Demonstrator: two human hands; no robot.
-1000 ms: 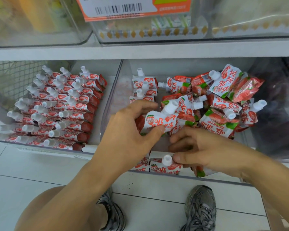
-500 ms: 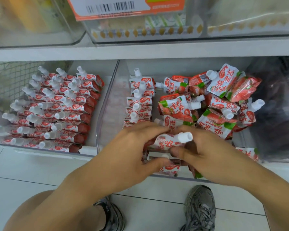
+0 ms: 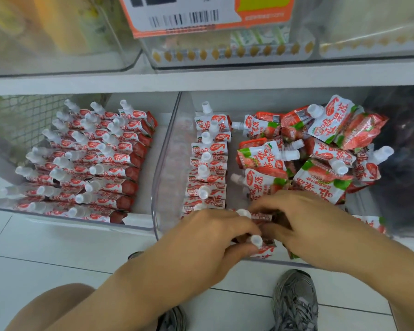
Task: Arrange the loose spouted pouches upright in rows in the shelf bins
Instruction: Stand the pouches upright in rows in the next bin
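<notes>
While the left bin [image 3: 139, 225] holds full upright rows, the right bin [image 3: 161, 187] has one finished row [image 3: 208, 168] beside a loose heap of pouches [image 3: 320, 149]. At its front wall, the left hand [image 3: 208, 237] and right hand [image 3: 304, 223] pinch upright pouches [image 3: 256, 240]. Bare floor remains along its left wall.
</notes>
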